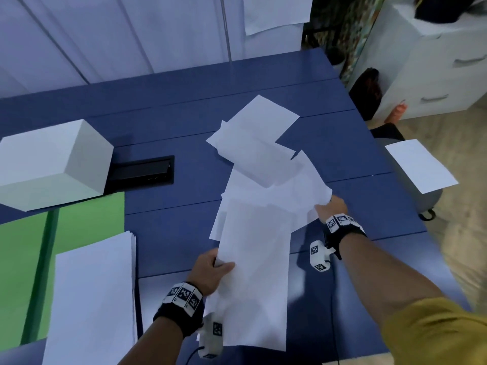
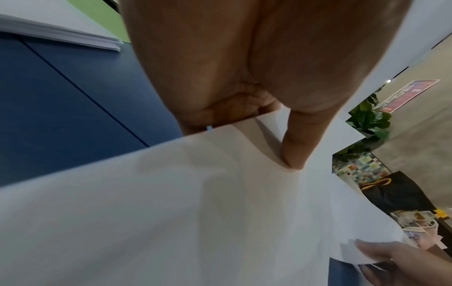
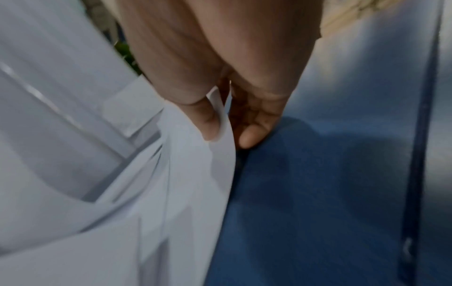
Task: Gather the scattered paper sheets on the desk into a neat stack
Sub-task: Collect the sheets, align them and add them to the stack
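Several loose white paper sheets (image 1: pixel 261 196) overlap in a long fan across the middle of the blue desk (image 1: pixel 171 206). My left hand (image 1: pixel 210 270) pinches the left edge of the nearest sheets (image 2: pixel 195 212), thumb on top. My right hand (image 1: pixel 329 206) grips the right edge of the fan (image 3: pixel 171 183), thumb over the paper and fingers beneath it. A neat white stack (image 1: pixel 95 299) lies at the near left on a green folder (image 1: pixel 87 214). One more sheet (image 1: pixel 420 165) lies off the desk to the right, on a grey seat.
A white box (image 1: pixel 52 164) stands at the left beside a black cable hatch (image 1: pixel 143 169). White panels back the desk. A white drawer cabinet (image 1: pixel 434 67) and wooden floor are on the right.
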The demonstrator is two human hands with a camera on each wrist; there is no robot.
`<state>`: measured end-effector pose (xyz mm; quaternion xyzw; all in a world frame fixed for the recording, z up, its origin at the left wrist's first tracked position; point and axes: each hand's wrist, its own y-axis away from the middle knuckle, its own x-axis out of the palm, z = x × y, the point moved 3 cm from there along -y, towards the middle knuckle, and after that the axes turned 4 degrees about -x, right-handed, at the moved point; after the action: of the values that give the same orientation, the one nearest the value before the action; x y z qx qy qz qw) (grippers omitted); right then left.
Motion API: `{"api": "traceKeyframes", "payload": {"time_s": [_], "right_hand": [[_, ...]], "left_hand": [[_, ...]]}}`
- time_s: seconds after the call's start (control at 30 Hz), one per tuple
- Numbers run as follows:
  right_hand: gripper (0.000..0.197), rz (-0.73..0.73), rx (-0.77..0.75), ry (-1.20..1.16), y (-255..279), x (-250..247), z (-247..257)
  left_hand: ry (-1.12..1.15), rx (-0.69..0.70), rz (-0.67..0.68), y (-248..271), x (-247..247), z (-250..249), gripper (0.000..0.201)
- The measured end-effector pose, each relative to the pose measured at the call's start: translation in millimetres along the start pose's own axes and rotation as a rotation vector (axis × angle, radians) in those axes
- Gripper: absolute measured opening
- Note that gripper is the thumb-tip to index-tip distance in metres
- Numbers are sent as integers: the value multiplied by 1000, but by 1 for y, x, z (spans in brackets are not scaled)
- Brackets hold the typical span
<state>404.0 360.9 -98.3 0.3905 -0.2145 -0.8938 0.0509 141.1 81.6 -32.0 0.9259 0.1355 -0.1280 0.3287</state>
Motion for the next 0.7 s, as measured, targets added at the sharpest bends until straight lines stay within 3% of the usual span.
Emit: {"api": "traceKeyframes", "payload": {"time_s": [0.07,0.17,0.33,0.43,0.5,0.7], "right_hand": [[23,-35,33,-229,13,-6,-7],[21,-117,-14,-392,36,-26,-9],[21,-216,-216,-351,73,-78,3],[4,-287,-310,-320,92,-108,15],[8,-320,-377,-289,102,-124,25],[15,-271,-524,-283,137,-154,60]], "left_hand": [[20,12,0,-3,-2,-1,14],[16,21,5,-7,-5,-1,16],[-36,11,-20,-13,-8,-5,13],[-68,18,-72,-15,-8,-7,14],[-90,25,-106,-15,-8,-8,16],[-78,52,-126,-15,-6,-7,15]]}}
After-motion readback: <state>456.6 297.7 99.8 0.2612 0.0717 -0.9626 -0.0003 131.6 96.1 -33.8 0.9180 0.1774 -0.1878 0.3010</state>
